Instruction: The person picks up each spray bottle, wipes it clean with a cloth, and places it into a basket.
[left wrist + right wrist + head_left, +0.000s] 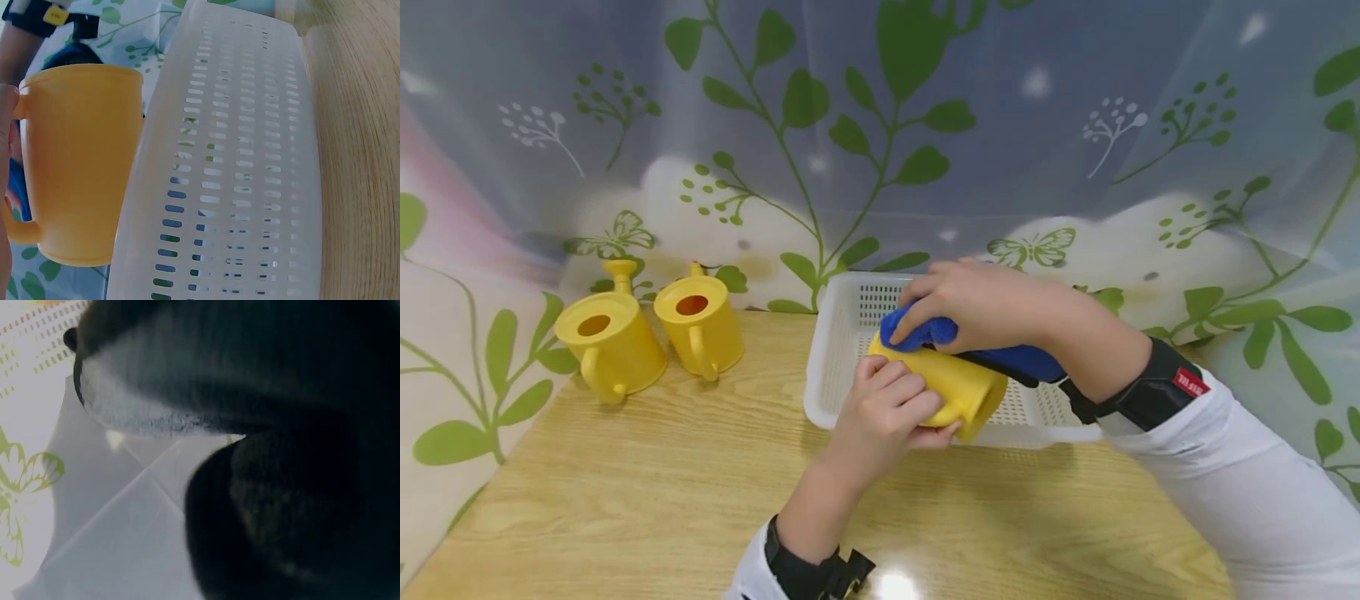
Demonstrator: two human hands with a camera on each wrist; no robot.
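My left hand (887,408) grips a yellow mug (946,379) around its side, near the handle. The mug lies tilted above the white basket, its mouth facing lower right in the head view. In the left wrist view the mug's smooth side fills the left, beside the basket wall. My right hand (981,304) holds a fuzzy blue cloth (913,331) with bent fingers, pressed on the far end of the mug. More of the cloth, with a black edge, trails right below that hand. Dark shapes block most of the right wrist view.
A white perforated basket (822,392) stands on the wooden table (647,492), close to the patterned curtain (985,108) behind. Two yellow watering cans (638,354) stand side by side to the left of it, their handles toward me.
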